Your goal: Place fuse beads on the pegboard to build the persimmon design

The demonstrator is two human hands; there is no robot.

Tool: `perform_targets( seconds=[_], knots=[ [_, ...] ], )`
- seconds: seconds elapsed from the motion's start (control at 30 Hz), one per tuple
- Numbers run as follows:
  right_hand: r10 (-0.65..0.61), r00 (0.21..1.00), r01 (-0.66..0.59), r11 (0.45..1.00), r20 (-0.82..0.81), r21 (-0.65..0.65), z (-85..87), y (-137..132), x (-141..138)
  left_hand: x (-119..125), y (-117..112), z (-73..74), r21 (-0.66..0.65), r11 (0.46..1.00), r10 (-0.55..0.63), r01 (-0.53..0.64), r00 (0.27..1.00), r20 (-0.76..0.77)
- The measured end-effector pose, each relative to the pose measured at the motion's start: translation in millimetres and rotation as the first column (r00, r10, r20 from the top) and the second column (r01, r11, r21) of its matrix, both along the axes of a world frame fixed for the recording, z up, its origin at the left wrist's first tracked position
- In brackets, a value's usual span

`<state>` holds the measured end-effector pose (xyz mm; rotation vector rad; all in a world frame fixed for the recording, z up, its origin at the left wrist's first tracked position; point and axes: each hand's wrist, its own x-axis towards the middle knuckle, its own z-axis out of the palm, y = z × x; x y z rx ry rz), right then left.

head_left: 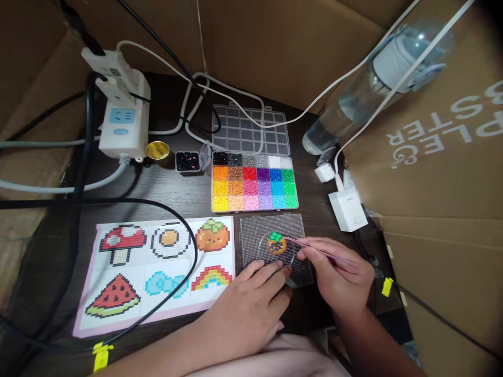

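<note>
My right hand (341, 273) is closed around pink tweezers (314, 247). Their tip reaches the right side of a small persimmon-shaped bead design (277, 243), orange with green leaves and partly filled in. That design sits on a clear pegboard (251, 230); whether a bead is in the tip is too small to tell. Fingers of my left hand (255, 293) lie stretched over the near edge of the pegboard, gripping nothing. To the left lies a pattern sheet (141, 272) with several pixel pictures, including a persimmon (212, 238).
Behind the pegboard stands an open bead box (255, 180) with many colours. A small box of black beads (187, 162), a gold tin (157, 151), a power strip (124, 123), a bottle (353, 112) and a white charger (347, 210) surround it. A black cable (192, 230) crosses the sheet.
</note>
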<state>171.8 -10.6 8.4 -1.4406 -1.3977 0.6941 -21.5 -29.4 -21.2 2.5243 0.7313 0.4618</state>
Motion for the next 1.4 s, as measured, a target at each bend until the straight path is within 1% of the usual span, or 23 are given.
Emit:
perform_targets(
  seconds=[0.07,0.17,0.27,0.5,0.97,1.2,1.3,1.4],
  knots=[
    [0.004,1.000,-0.004,1.000,-0.002,-0.021,-9.4,-7.3,2.1,0.4,-0.2,0.4,-0.008,1.000,0.004,-0.004,1.000,-0.005],
    [0.052,0.999,-0.052,0.998,-0.004,-0.033,-16.6,-11.5,1.9,1.1,-0.5,1.5,-0.017,1.000,0.002,-0.002,1.000,-0.021],
    [0.087,0.996,-0.087,0.996,-0.002,-0.018,-18.4,-11.6,1.7,1.4,-0.6,2.1,-0.014,1.000,-0.004,0.003,1.000,-0.022],
    [0.094,0.995,-0.094,0.995,0.015,-0.025,-20.5,-10.5,2.7,1.3,0.6,2.0,-0.004,1.000,-0.009,0.009,1.000,-0.030],
    [0.137,0.990,-0.136,0.990,0.027,-0.031,-20.3,-7.9,2.7,1.5,0.3,1.8,-0.008,1.000,-0.015,0.015,0.999,-0.035],
    [0.131,0.991,-0.130,0.990,0.004,-0.044,-22.0,-9.1,2.4,1.4,0.8,3.5,-0.026,1.000,-0.019,0.018,0.999,-0.042],
    [0.100,0.995,-0.100,0.994,0.005,-0.052,-17.6,-9.8,3.6,0.4,0.6,4.1,-0.031,0.999,-0.018,0.017,0.999,-0.042],
    [0.083,0.996,-0.081,0.995,0.037,-0.050,-5.9,-4.7,6.0,-1.5,-0.1,4.2,-0.021,0.999,-0.030,0.029,0.998,-0.049]
  ],
)
